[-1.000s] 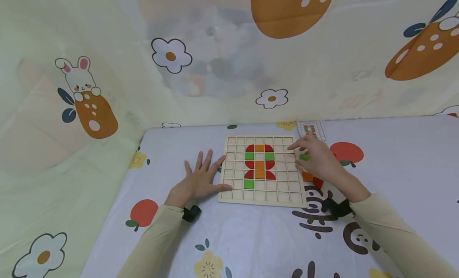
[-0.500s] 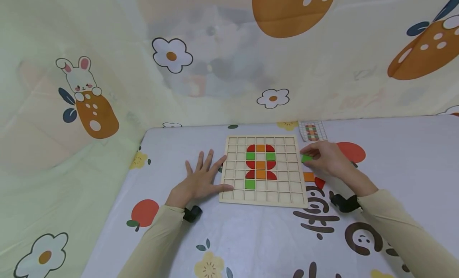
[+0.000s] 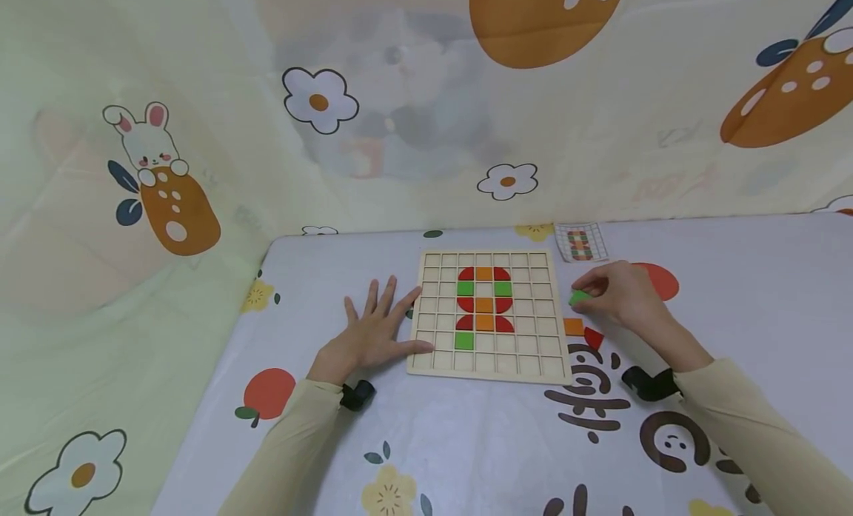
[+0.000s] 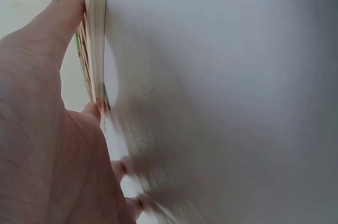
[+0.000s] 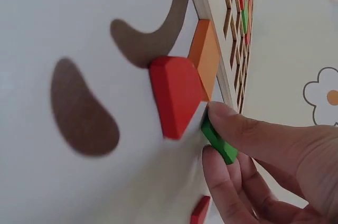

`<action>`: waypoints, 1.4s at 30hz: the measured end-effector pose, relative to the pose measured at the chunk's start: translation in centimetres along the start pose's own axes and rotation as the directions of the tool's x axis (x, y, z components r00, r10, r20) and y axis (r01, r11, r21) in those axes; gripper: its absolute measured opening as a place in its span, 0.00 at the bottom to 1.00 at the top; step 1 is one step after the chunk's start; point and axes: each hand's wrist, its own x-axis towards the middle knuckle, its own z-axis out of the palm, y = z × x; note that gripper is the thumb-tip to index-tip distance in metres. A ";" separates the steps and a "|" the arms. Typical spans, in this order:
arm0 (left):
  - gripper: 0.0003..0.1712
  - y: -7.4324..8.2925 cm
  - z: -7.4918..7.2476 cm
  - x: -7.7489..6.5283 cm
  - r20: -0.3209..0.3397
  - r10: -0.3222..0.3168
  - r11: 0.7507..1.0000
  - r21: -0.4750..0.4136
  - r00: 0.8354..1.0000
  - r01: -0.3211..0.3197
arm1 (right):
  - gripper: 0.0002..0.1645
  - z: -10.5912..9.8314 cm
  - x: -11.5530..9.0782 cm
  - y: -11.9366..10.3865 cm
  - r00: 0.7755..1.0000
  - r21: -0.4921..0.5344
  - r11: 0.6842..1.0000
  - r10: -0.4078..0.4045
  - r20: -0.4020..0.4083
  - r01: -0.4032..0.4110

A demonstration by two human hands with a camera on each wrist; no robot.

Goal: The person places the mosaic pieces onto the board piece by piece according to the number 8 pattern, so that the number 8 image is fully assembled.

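Observation:
A wooden grid board (image 3: pixel 533 342) lies on the table, with red, orange and green tiles set in its middle columns. At its left side my left hand (image 3: pixel 363 344) rests with fingers spread, the thumb and index fingertip on the board's edge. My right hand (image 3: pixel 623 295), just right of the board, pinches a green tile (image 5: pixel 219 142) between thumb and fingers. Nearest to that hand lie a loose orange tile (image 3: pixel 574 327) against the board's edge and a red rounded-corner tile (image 5: pixel 177 94) beside it.
Behind the right hand lies a small pattern card (image 3: pixel 580 243) showing a coloured grid. Part of another red tile (image 5: pixel 199 211) shows low in the right wrist view. A printed curtain (image 3: pixel 413 198) hangs along the table's back edge.
My right hand has moved right, from over the board's right edge to beside it, and now pinches the green tile, slightly away from the board. The left hand has stayed put.

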 end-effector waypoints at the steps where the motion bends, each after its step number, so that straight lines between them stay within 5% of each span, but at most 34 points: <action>1: 0.60 0.0 0.0 0.0 -0.003 0.004 1.000 -0.001 1.000 -0.004 | 0.19 -0.1 -0.1 0.0 1.000 0.001 1.000 -0.004 -0.005 0.004; 11: 0.59 -0.1 -0.1 -0.1 -0.016 0.010 1.000 0.012 1.000 -0.010 | 0.13 -1.0 -0.6 -0.2 0.997 0.027 0.997 -0.071 -0.014 0.072; 18: 0.59 -0.1 0.0 0.0 -0.015 0.008 1.000 0.004 1.000 -0.008 | 0.13 0.1 -1.5 -2.7 0.993 0.072 0.991 -0.114 -0.018 0.115; 32: 0.60 -0.2 0.2 0.1 -0.005 0.004 1.000 0.010 1.000 -0.004 | 0.07 4.0 -2.4 -7.0 0.938 0.241 0.934 -0.306 0.166 0.262; 42: 0.60 -0.3 0.1 0.2 0.004 0.006 1.000 0.011 1.000 -0.006 | 0.07 5.0 -1.9 -7.2 0.935 0.243 0.942 -0.284 0.212 0.232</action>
